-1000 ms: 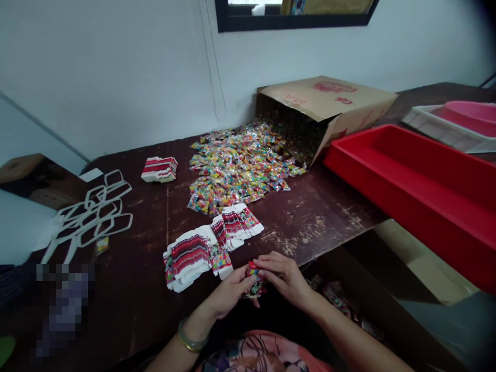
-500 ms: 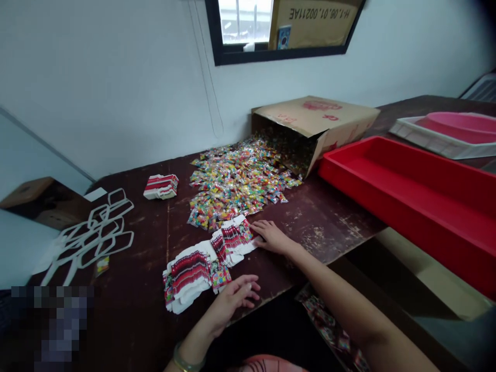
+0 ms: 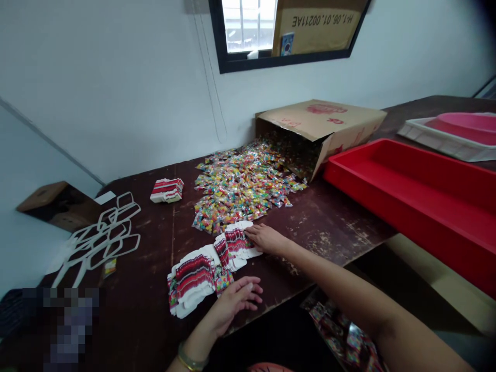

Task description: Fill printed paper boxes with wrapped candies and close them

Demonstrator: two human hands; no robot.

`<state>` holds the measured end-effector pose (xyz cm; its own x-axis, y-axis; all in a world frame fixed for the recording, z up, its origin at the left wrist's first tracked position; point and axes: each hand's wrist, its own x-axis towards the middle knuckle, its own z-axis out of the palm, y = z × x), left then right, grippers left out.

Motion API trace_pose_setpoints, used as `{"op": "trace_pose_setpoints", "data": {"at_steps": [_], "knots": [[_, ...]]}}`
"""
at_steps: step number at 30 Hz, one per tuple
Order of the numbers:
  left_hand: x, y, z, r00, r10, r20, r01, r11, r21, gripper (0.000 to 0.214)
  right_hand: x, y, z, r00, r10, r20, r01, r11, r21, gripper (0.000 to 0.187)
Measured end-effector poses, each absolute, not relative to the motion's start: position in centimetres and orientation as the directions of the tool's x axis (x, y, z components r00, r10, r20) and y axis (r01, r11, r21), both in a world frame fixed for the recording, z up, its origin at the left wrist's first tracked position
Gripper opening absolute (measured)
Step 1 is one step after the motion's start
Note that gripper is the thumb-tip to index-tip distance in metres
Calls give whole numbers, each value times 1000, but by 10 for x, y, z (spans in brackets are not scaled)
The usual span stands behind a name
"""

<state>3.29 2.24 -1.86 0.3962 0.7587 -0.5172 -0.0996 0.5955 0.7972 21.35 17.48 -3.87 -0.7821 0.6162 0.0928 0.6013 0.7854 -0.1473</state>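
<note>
Two fanned stacks of flat, folded card boxes in red and white lie on the dark table (image 3: 155,289). My right hand (image 3: 265,238) is at the right end of the farther stack (image 3: 234,243), its fingers together and bent over the end box. Their tips are partly hidden. Beside the right end of the nearer stack (image 3: 194,279) is my left hand (image 3: 238,302), palm turned inward, fingers loosely apart and holding nothing. A bracelet (image 3: 191,361) circles the left wrist. Just beyond the stacks spreads a heap of small clear packets of coloured sweets (image 3: 240,186).
A cardboard box (image 3: 321,119) lies on its side, opening onto the heap. Right of it is a long red tray (image 3: 411,191), with a white tray (image 3: 442,142) behind. A small stack (image 3: 166,190), white loop-shaped pieces (image 3: 112,232) and a brown box (image 3: 62,204) are at left.
My right hand has moved slightly onto the end of the farther stack, covering its patterned face, and its fingers have drawn together. My left hand stays about where it was. The view has shifted slightly.
</note>
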Motion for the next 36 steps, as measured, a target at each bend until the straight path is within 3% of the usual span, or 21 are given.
{"op": "trace_pose_setpoints", "data": {"at_steps": [4, 8, 11, 15, 19, 21, 24, 28, 32, 36], "knots": [[28, 23, -19, 378, 778, -503, -134, 583, 801, 36, 210, 175, -35, -777, 626, 64, 613, 776, -145, 24], [26, 24, -21, 361, 784, -505, -147, 582, 800, 35, 210, 167, -31, -754, 655, 51, 644, 753, -135, 33], [27, 24, -20, 366, 787, -496, -164, 579, 798, 37, 208, 157, -26, -724, 689, 46, 681, 723, -117, 24], [26, 27, -17, 337, 832, -440, -360, 546, 757, 44, 206, 112, -15, -735, 672, 90, 661, 739, -130, 23], [27, 24, -17, 274, 844, -461, -408, 536, 739, 24, 207, 52, -18, -755, 545, 366, 441, 834, -332, 29], [31, 19, -18, 249, 831, -498, -337, 556, 760, 15, 210, 38, -21, -629, 634, 450, 436, 767, -471, 30], [39, 11, -17, 264, 798, -542, -225, 598, 769, 10, 213, 37, -24, -492, 784, 378, 457, 602, -655, 19], [40, 10, -9, 244, 802, -546, -109, 582, 806, 12, 213, 40, -21, -540, 805, 246, 273, 443, -854, 14], [38, 11, 0, 279, 827, -489, 78, 488, 869, 4, 210, 41, -12, -444, 840, 313, 277, 461, -843, 27], [43, 5, 0, 326, 803, -499, 102, 496, 863, 13, 212, 47, -2, -568, 797, 207, 233, 397, -888, 20]]}}
